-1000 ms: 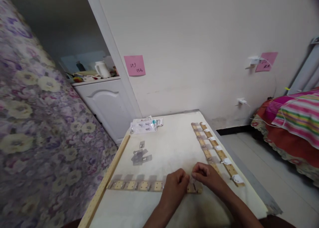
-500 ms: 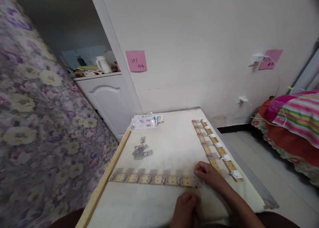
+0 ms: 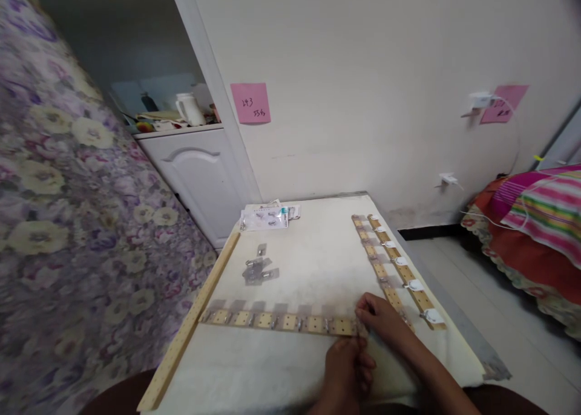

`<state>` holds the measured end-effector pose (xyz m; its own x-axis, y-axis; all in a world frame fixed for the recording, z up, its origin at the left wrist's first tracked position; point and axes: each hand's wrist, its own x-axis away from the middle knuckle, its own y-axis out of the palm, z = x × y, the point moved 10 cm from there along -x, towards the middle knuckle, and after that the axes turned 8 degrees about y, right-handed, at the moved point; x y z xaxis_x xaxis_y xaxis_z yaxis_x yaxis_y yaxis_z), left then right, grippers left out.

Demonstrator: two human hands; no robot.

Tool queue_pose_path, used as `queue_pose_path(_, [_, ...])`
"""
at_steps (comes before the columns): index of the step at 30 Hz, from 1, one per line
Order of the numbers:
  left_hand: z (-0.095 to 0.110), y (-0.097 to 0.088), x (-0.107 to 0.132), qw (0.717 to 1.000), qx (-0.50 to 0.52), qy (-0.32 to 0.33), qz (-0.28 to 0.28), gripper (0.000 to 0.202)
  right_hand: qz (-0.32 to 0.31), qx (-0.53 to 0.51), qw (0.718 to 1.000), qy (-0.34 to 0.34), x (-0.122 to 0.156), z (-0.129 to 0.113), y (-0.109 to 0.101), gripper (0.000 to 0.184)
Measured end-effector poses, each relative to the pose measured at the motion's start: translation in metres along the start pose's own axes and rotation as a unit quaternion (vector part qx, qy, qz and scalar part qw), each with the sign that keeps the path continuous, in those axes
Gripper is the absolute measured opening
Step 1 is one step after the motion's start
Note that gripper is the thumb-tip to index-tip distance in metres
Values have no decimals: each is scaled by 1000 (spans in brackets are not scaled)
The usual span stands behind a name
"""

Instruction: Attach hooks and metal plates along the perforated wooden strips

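A wooden strip (image 3: 290, 323) with drilled holes lies across the near part of the table, bearing several metal hooks on clear plastic tabs. My right hand (image 3: 381, 318) is pinched at the strip's right end, beside the clear hook tab (image 3: 358, 328) there. Just below that end, my left hand (image 3: 342, 369) has its fingers curled, with thumb and index fingertips up against the strip's edge. What sits between the left fingertips is too small to make out. Loose clear-backed hooks (image 3: 254, 273) lie in a small pile left of centre.
Two more strips stand on the right, one with clear tabs (image 3: 379, 272), the other with white hooks (image 3: 414, 285). A bare wooden strip (image 3: 190, 324) runs along the table's left edge. Hook packets (image 3: 264, 218) lie at the back. A flowered curtain (image 3: 91, 209) hangs at left.
My left hand has moved up and slightly right, to the strip's right end. My right hand stays about where it was. The view has shifted slightly.
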<state>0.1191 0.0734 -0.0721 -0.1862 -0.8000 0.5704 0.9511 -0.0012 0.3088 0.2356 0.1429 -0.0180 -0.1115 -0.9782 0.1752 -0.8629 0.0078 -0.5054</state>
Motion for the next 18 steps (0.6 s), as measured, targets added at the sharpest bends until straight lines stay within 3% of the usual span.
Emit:
queue_pose_path(6, [5, 2, 1, 1000, -4, 26, 14, 26, 19, 68, 997, 8, 2, -1, 1, 8])
queue_pose_path(16, [7, 1, 1, 999, -6, 35, 37, 18, 29, 80, 996, 4, 4, -5, -1, 5])
queue_pose_path(18, [7, 1, 1, 999, -2, 35, 39, 18, 21, 77, 997, 3, 6, -6, -1, 12])
